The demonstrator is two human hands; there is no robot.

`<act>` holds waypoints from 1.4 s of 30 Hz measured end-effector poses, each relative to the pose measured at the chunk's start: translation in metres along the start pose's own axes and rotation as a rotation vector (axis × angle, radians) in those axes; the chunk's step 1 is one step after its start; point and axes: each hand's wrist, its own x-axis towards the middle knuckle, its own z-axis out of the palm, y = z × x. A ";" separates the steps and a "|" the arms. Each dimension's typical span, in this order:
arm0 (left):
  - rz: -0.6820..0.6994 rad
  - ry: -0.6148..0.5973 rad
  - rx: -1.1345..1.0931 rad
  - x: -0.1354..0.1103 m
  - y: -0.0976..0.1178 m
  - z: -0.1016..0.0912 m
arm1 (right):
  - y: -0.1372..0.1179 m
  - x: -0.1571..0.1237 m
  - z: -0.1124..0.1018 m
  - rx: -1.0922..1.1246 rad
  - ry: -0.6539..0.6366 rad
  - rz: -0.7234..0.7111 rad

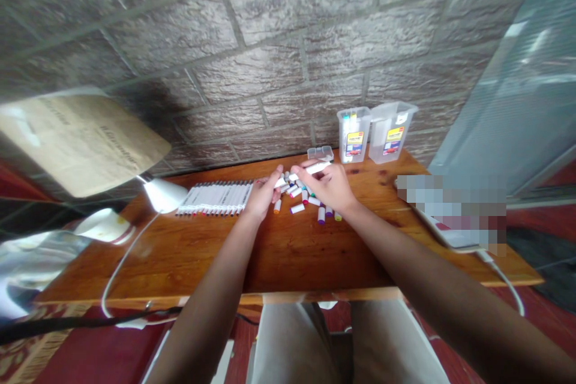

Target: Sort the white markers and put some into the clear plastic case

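Note:
My right hand (332, 185) is closed around a white marker (317, 168), which points left toward my other hand. My left hand (263, 195) pinches a small white piece, apparently a marker cap (280, 182), close to the marker's tip; whether the two touch is hard to make out. Beneath and between both hands lie several loose marker caps (297, 209) with coloured ends in orange, purple, pink and yellow. Left of my left hand, a row of capless white markers (216, 198) lies side by side on the wooden table (297, 258).
Two clear plastic boxes stand at the back: one box (353, 147) with a few markers inside, another box (390, 138) beside it. A clear lid (320, 153) lies near the wall. The lamp (164, 195), paper cup (105, 225) and cable (117, 267) are left; a pixelated device (450, 210) is right.

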 end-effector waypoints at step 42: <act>0.072 -0.047 -0.090 -0.004 0.009 0.001 | -0.002 0.001 -0.001 0.061 0.124 0.088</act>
